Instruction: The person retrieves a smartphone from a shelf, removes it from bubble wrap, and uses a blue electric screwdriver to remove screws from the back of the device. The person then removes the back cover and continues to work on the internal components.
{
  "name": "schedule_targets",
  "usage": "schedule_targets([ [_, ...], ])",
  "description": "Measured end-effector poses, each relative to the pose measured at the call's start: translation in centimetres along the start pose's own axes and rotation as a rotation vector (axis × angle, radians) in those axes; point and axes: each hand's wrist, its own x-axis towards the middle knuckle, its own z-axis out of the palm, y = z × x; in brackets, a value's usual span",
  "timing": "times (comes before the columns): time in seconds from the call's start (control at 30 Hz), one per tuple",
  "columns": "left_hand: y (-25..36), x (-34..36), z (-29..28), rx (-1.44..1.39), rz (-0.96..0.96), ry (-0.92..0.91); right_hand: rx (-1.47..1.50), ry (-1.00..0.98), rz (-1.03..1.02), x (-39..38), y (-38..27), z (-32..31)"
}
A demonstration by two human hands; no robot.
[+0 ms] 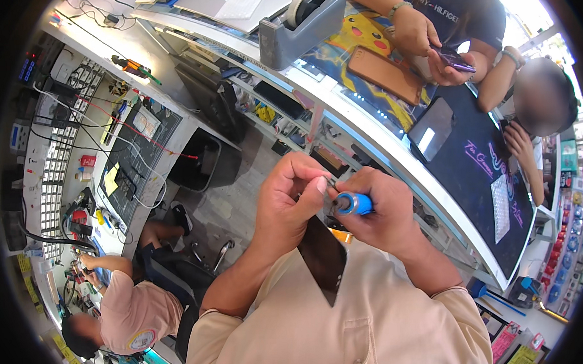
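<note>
In front of my chest my two hands meet. The thumb and fingers of my left hand [291, 201] pinch a small thin metal piece [331, 182]. My right hand [385, 207] is closed around a blue-handled tool [356, 203], its round end turned up towards me; the far part is hidden by fingers. The right fingertips are close beside the metal piece. Below my left fingers is a dark, flat, pointed shape [325, 261] against my beige shirt; its kind, and whether a hand holds it, I cannot make out.
Ahead is a counter with a grey tape dispenser [299, 28], brown phone case [384, 73] and dark phone [432, 129]. Across it one person handles a purple phone [453, 59]; another sits at right. A co-worker [135, 303] works at the left bench, near a black bin [197, 159].
</note>
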Motion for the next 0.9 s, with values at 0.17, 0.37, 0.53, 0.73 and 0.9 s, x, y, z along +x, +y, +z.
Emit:
schedule_targets([
  [0.17,0.4,0.1,-0.3,-0.015,-0.045,-0.055,0.32,0.048,0.374,-0.2,-0.7,-0.2],
  [0.37,-0.3,0.2,0.1,0.009,-0.011,-0.032,0.225,0.042,0.376,-0.3,-0.7,-0.4],
  [0.53,-0.8,-0.1,-0.3,0.18,0.108,-0.032,0.095,-0.02,0.403,-0.7,-0.9,-0.8],
  [0.73,-2.0,1.9,-0.4,0.201,0.131,-0.111,0.147,-0.008,0.33,-0.6,-0.4,-1.3],
  [0.9,-2.4,6.3,-1.0,0.083,0.211,-0.274,0.265,0.036,0.411,-1.8,-0.4,-2.9],
])
